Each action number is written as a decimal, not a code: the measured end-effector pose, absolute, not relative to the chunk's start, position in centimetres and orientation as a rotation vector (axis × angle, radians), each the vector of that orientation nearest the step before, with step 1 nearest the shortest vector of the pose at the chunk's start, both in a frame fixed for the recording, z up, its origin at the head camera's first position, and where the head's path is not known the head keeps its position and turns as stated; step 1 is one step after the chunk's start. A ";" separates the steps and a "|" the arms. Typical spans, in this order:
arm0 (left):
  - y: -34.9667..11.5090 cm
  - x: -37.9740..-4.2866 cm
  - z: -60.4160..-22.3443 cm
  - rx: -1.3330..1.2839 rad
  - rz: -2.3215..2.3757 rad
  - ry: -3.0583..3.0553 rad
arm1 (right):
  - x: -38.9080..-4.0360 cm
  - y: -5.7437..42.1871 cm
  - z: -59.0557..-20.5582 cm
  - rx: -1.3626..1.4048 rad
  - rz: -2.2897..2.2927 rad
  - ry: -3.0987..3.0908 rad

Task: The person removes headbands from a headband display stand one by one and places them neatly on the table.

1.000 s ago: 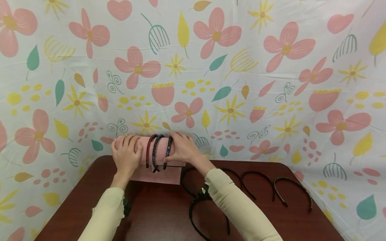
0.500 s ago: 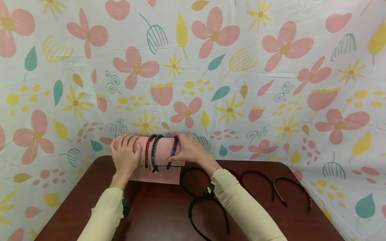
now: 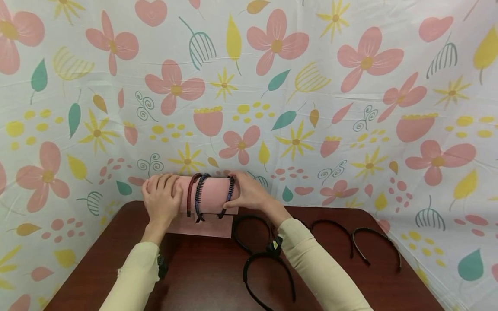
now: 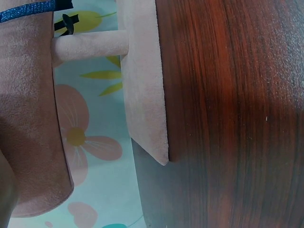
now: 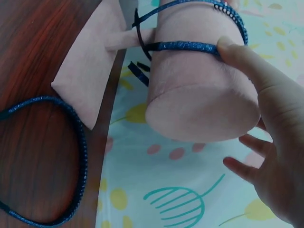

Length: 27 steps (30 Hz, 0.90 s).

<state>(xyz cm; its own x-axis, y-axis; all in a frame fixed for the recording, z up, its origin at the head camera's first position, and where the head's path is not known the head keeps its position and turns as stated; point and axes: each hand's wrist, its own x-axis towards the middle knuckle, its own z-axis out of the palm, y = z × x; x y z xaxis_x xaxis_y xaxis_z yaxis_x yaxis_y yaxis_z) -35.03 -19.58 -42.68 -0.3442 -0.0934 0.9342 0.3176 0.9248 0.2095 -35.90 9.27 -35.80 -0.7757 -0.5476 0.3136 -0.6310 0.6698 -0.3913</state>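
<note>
A pink padded headband stand (image 3: 213, 196) lies at the table's back, its roll raised on a post above a flat base (image 3: 202, 228). My left hand (image 3: 161, 199) grips the roll's left end, fingers over the top. Around the roll sit a red headband (image 3: 192, 196) and a dark blue headband (image 3: 199, 194). Near the right end, my right hand (image 3: 249, 192) holds a glittery blue headband (image 5: 185, 46) on the roll. In the right wrist view its thumb presses the band; the fingers reach behind the roll, partly hidden.
Several dark headbands lie on the brown table: one headband (image 3: 253, 218) beside the base, another headband (image 3: 246, 276) nearer the front, others (image 3: 377, 231) to the right, partly behind my right arm. A flowered cloth (image 3: 311, 142) hangs behind the table.
My right hand has slid the glittery blue headband rightward along the roll, widening the gap from the other two. My left hand has stayed on the left end.
</note>
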 end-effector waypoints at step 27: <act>-19.5 -35.1 -42.8 -0.160 -0.423 -1.876 | -35.6 11.8 -37.6 0.895 0.818 -2.681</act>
